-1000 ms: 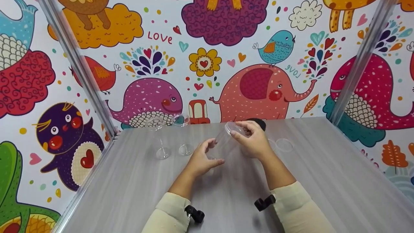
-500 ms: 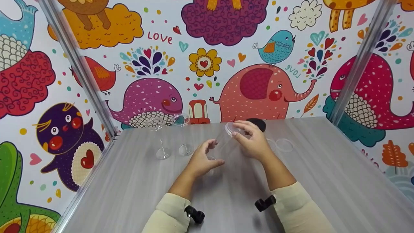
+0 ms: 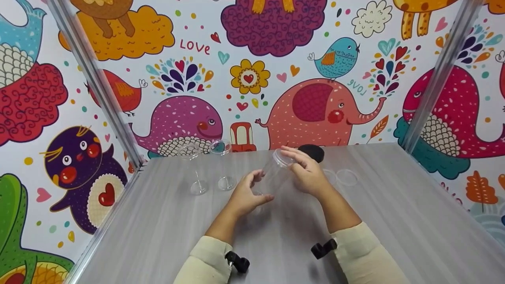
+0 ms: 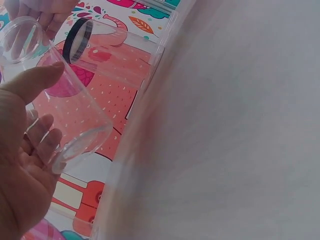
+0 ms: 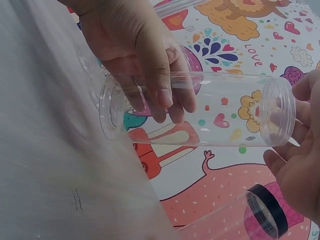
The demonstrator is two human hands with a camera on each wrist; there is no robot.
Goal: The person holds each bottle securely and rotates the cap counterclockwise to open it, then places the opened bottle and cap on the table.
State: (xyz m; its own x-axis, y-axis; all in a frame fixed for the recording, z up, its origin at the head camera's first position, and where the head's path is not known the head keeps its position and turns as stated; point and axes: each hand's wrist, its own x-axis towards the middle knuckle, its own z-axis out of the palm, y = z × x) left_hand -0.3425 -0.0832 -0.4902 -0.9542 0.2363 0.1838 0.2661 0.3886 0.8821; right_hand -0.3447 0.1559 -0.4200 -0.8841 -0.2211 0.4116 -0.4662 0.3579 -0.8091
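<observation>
A clear plastic jar (image 5: 215,112) is held tilted above the table between both hands. My left hand (image 3: 246,195) curls round its lower body; in the left wrist view its thumb (image 4: 45,80) lies along the near side and fingers (image 4: 47,137) wrap behind, by the base. At the upper end sits a clear lid (image 3: 282,157) with a ridged rim. My right hand (image 3: 311,173) has its fingers over the lid's far rim and its thumb at the near rim. In the right wrist view the fingers (image 5: 295,135) reach round the lid (image 5: 278,112).
Two clear jars (image 3: 198,187) (image 3: 226,182) stand upright at the back left. Behind my right hand is a jar with a black lid (image 3: 311,153); its base is hidden. Flat clear rings (image 3: 347,177) lie to its right. A patterned wall (image 3: 244,106) closes off the table's back.
My right thumb and fingers have shifted round the lid, the thumb drawing back towards the right and the fingers stretching further over the rim. The left hand and jar have stayed in place.
</observation>
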